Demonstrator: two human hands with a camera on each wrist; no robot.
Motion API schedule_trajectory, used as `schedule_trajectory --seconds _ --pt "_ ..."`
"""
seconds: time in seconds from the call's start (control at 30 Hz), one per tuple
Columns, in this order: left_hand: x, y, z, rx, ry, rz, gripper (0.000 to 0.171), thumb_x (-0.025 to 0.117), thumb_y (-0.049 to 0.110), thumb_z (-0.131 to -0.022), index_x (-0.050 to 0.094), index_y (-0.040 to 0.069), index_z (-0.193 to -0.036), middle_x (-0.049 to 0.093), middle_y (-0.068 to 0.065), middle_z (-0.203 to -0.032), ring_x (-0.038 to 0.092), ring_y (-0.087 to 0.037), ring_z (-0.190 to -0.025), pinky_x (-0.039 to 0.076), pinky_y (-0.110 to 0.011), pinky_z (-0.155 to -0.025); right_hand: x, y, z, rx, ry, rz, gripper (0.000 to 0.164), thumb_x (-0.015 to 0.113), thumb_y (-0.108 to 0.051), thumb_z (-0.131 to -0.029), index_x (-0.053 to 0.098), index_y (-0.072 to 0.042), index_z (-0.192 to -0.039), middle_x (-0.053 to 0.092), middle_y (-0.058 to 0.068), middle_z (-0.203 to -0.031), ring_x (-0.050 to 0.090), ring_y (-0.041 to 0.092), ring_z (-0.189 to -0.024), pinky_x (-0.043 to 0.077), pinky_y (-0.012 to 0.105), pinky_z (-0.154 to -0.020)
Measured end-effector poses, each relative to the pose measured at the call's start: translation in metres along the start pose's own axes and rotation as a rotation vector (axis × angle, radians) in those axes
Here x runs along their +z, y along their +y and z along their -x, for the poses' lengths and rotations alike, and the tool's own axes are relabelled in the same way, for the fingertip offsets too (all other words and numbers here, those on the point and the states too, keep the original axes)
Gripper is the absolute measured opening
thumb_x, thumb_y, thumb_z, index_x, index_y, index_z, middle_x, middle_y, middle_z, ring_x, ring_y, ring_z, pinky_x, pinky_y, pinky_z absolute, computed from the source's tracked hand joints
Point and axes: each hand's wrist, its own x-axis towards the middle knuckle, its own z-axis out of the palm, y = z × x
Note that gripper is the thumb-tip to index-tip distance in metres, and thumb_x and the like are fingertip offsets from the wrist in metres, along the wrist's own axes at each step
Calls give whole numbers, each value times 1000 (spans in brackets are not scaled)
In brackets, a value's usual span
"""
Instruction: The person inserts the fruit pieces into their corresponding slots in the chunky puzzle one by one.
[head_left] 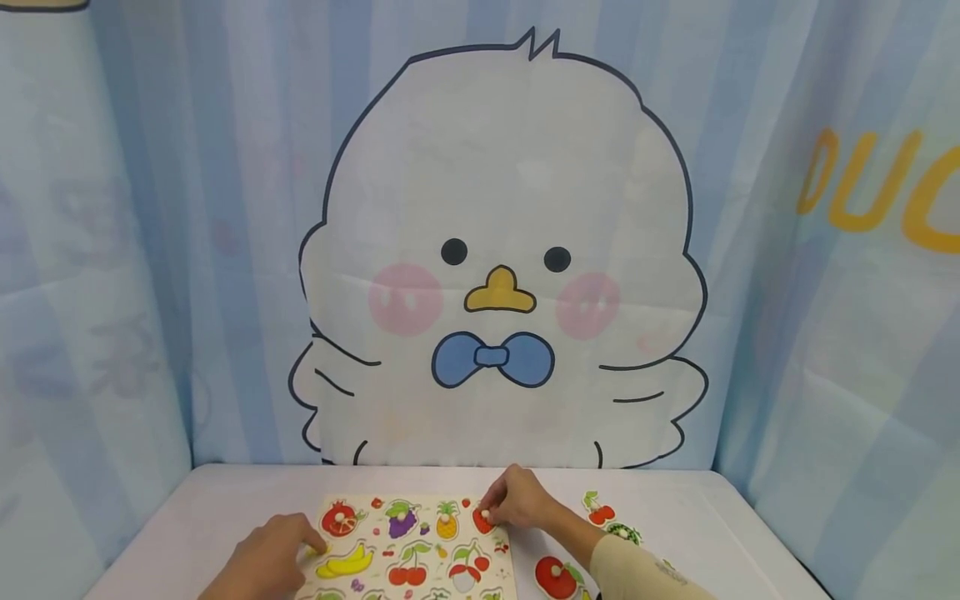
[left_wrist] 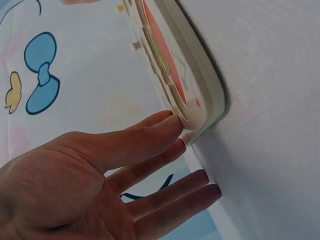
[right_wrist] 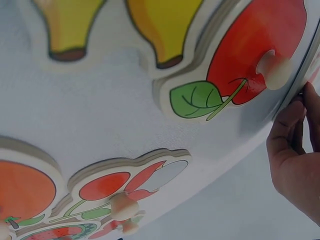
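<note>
Well, fruit board (head_left: 437, 572) on white table (head_left: 225, 500), duck-printed curtain (head_left: 517, 158) behind.

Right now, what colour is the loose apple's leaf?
Green leaf, best seen in the right wrist view.

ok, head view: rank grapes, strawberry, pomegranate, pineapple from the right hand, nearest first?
1. Strawberry: right end of row, at the right hand.
2. Pineapple: next one left.
3. Grapes: left of pineapple.
4. Pomegranate: row's left end.

Hands (head_left: 268, 557) apart, right one (head_left: 521, 500) in a pinch
</note>
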Motion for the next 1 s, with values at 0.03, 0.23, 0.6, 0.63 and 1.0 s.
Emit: schedule_trajectory --seconds 0.03,0.23,0.6,0.63,1.0 --pt "0 0 0 -2 0 0 35 79 2 -67 66 12 -97 62 -4 -101 57 -28 -95 45 -60 -88 0 0 0 3 -3 -5 14 77 -3 -76 74 -16 -79 65 -5 -73 58 15 -69 52 27 -62" --pt "-1 2 2 -10 2 1 34 79 2 -67 66 12 -97 62 -4 -101 56 -26 -93 45 -59 -88 -1 -1 2 7 -17 -28 14 78 -3 -76 75 -16 -81 65 -4 -73 57 15 -68 51 26 -59" --pt "0 2 1 -14 3 8 33 79 2 -68 66 12 -97 62 -5 -101 54 -23 -88 45 -59 -88 -5 2 9 -52 -54 -62 19 75 -3 -78 76 -13 -94 65 -2 -71 54 12 -61 45 23 -50" --pt "0 1 1 -16 2 10 33 79 2 -68 66 11 -97 62 -5 -101 53 -23 -86 46 -59 -88 -6 2 10 -57 -56 -67 20 75 -3 -78 76 -13 -96 65 -2 -71 54 12 -61 45 23 -50" --pt "2 2 0 -24 0 18 33 79 2 -68 66 12 -97 62 -5 -101 52 -23 -85 47 -58 -87 -12 8 21 -53 -77 -104 24 75 -7 -79 75 -17 -100 65 -1 -76 56 16 -63 48 25 -52"
